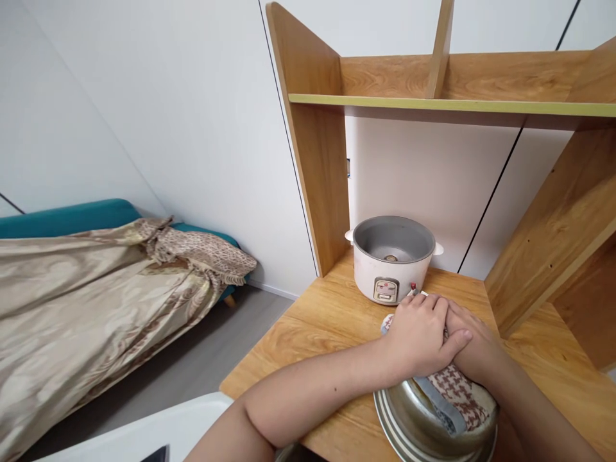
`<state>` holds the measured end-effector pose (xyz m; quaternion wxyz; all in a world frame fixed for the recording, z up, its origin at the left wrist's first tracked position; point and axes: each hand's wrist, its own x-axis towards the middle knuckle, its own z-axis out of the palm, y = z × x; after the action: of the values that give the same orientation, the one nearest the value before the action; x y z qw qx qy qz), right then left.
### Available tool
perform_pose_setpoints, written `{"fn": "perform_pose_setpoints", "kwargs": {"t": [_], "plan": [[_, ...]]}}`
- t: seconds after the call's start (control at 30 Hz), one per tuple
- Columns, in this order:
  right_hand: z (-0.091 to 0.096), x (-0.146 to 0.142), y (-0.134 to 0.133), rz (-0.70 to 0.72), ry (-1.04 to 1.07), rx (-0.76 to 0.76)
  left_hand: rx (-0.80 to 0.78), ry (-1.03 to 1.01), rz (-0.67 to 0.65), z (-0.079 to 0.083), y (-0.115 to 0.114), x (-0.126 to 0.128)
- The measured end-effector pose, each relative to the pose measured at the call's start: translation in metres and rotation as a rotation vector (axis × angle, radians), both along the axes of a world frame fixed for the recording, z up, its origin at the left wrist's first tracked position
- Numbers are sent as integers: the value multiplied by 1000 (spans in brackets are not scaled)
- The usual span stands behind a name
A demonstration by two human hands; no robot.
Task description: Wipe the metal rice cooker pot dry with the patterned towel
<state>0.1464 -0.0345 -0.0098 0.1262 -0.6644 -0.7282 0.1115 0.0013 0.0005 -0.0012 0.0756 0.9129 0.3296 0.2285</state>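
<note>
A brown-and-white patterned cloth (457,393) with a grey-blue edge lies over a shiny metal pot (409,414), which appears upside down with its flared rim low. My left hand (418,337) curls over the cloth, its thumb reaching across my right hand (476,343). From the other side my right hand grips the cloth too, its fingers partly hidden by the left. Just beyond both hands stands a white rice cooker (392,269), its lid off and its grey inside bare. One side of the pot is covered by my right forearm.
The wooden desk (279,327) carries a shelf unit (312,160) with upright side panels close behind the cooker. At lower left, a white surface (192,417) holds a dark flat object (158,454). A teal sofa (96,215) under a beige cover stands farther left.
</note>
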Motion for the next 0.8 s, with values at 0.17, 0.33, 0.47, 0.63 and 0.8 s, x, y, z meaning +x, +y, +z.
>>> {"fn": "perform_pose_setpoints", "kwargs": {"t": [0.17, 0.33, 0.47, 0.63, 0.8], "plan": [[-1, 2, 2, -7, 33, -47, -15, -1, -4, 1, -1, -1], [0, 4, 4, -3, 51, -67, -35, 3, -17, 3, -3, 0], [0, 5, 3, -25, 55, -78, -55, -12, -7, 4, -2, 2], [0, 4, 1, -45, 41, -63, -90, -102, 27, 4, -11, -16], [1, 1, 1, -89, 0, -42, -405, -304, 28, -14, -27, -67]]}}
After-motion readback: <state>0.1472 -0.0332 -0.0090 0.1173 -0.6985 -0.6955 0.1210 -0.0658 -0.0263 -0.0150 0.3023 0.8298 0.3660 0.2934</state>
